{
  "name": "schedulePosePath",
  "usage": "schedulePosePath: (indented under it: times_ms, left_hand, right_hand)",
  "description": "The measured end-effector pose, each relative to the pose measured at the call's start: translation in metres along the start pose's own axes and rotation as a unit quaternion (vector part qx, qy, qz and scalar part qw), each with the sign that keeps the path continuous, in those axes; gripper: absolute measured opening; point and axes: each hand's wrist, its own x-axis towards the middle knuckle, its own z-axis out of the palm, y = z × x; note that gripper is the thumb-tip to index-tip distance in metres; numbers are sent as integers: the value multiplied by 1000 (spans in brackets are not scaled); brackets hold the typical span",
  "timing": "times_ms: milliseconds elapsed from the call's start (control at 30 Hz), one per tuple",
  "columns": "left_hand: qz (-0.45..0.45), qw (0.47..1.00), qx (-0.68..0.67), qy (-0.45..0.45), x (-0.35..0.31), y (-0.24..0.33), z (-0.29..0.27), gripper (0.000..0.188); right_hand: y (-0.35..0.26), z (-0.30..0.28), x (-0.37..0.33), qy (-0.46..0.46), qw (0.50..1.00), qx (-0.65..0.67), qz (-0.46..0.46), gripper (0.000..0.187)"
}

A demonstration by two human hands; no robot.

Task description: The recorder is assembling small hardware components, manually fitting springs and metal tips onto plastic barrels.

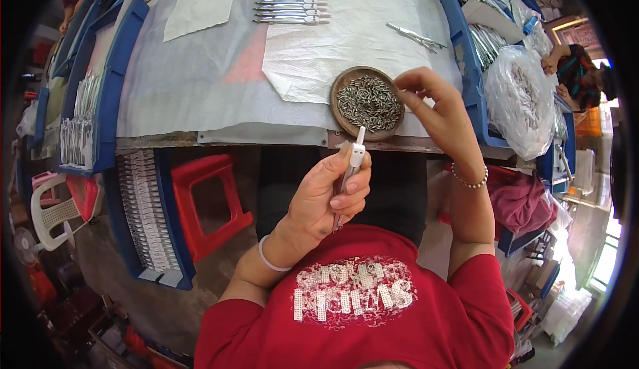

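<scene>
My left hand (333, 192) is closed around a drawing compass (357, 157), its white head and stubby handle pointing up and away from me, its metal legs running down through my palm. Just beyond it, at the table's near edge, sits a round brown bowl (336, 113) full of small metal screws or pins (369, 103). My right hand (432, 103) is at the bowl's right rim, thumb and forefinger curled together in a pinch. Whatever those fingertips hold is too small to make out.
A row of silver compasses (293, 0) lies on a white sheet (319, 56) at the far middle. Another compass (416, 36) lies to the right with its legs slightly apart. Blue trays (110, 103) flank the table, and a plastic bag (522, 99) bulges at right. A red stool (200, 202) stands below.
</scene>
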Motion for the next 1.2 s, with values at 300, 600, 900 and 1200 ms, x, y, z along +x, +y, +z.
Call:
schedulePosePath:
  times_ms: [300, 600, 900, 1200]
  left_hand:
    - [11, 1000, 4, 16, -2, -1, 1, 34]
    - [17, 1000, 18, 16, -3, 1, -6, 33]
    - [26, 999, 12, 27, 1, 5, -7, 32]
    - [132, 971, 174, 95, 7, -3, 2, 31]
  right_hand:
    - [-9, 19, 16, -97, 967, -196, -129, 26]
    - [5, 40, 36, -135, 928, -316, -146, 11]
    - [-9, 28, 28, -66, 967, -221, -105, 7]
    - [-46, 18, -14, -151, 980, 124, 30, 5]
